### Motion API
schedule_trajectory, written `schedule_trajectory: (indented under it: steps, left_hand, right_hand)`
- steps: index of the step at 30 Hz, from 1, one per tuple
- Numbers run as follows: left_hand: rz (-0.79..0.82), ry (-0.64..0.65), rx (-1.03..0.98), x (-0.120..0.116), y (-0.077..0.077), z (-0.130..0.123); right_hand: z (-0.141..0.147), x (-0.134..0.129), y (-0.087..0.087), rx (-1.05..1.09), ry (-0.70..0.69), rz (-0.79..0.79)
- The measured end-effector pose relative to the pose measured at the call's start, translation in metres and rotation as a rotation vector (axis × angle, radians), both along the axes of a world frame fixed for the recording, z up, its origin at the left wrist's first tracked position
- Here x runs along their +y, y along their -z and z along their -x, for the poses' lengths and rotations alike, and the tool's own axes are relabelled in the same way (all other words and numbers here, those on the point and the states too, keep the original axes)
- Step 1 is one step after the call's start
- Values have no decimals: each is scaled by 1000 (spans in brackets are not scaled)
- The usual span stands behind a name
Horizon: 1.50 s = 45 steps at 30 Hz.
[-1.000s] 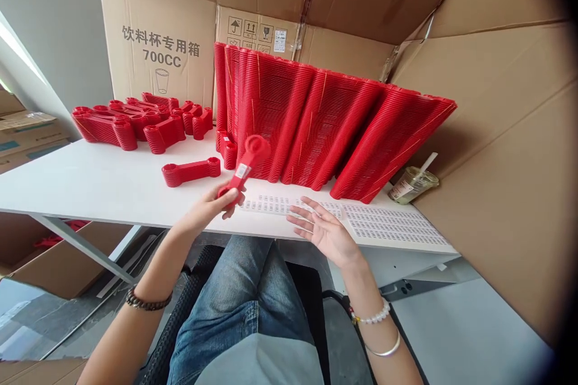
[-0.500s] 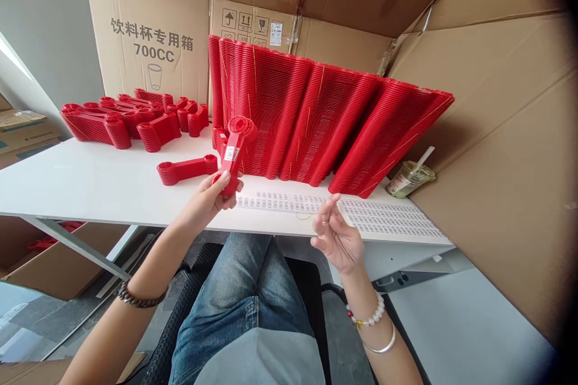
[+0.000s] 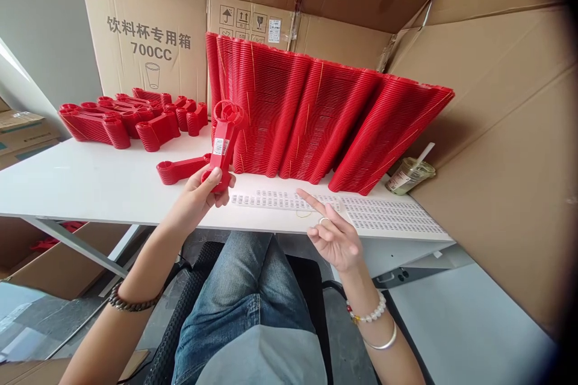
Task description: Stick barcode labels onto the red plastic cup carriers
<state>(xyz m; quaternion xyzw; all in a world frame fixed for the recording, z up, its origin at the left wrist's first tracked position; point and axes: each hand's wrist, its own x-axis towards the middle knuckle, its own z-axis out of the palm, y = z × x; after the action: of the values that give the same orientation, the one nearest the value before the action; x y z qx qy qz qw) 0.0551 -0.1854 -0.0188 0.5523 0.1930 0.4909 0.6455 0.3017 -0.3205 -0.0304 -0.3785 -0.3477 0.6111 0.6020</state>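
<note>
A red plastic part stack [image 3: 226, 132] with a white label on its side stands tilted up in my left hand [image 3: 201, 192], whose fingers wrap round its lower end. My right hand [image 3: 334, 237] is raised over the table's front edge, index finger stretched toward the sheet of small labels [image 3: 280, 200]; no item shows in it. Another label sheet [image 3: 388, 216] lies to its right. Behind my left hand, a loose red part stack [image 3: 183, 169] rests on the white table [image 3: 90, 186]. Tall rows of stacked red parts [image 3: 289, 114] stand behind the label sheets.
Several short red stacks [image 3: 121, 117] sit at the back left. A plastic cup [image 3: 409, 175] with a straw stands at the right. Cardboard [image 3: 149, 30] walls the back and right side. An open carton [image 3: 58, 264] is below the table at left.
My left hand and its red part stack have moved slightly left and up. The index finger of my right hand now stretches out to the left, over the label sheet.
</note>
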Motion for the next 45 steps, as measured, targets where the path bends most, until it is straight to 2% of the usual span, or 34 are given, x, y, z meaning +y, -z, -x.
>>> schedule_trajectory:
  steps: [6,10,14,16,18,23,26,30,34,37,42,45]
  left_hand:
    - [-29,7,39,0,3,1]
    - [-32,8,35,2,6,0]
    - [-26,7,47,2,6,-1]
    - [-24,3,51,1,6,-1]
    - [-24,1,54,2,6,-1]
    - [-24,-12,69,3,6,0]
    - [-34,-25,84,3,6,1]
    - [-50,-33,95,4,7,0]
    - [-42,-27,98,4,8,-1]
    - [-41,-29,109,3,7,-2]
    - [-29,-31,121,1,6,-3]
    - [-22,-28,122,2,6,-4]
  right_hand:
    - [-2,0,10,-332,18,-270]
    - [-1,-1,10,-337,5,-312]
    - [1,-7,5,-303,-131,-365]
    - [3,-13,2,-374,-178,-370]
    - [7,-19,0,-567,-155,-404]
    - [17,-15,13,-1274,84,-673]
    - [20,-5,27,-1437,228,-851]
    - [22,1,38,-1407,398,-953]
    - [24,-1,40,-1242,372,-1001]
    - [26,-2,38,-1202,376,-1050]
    - [33,-7,28,-1246,327,-1094]
    - [37,-10,22,-1409,319,-1155]
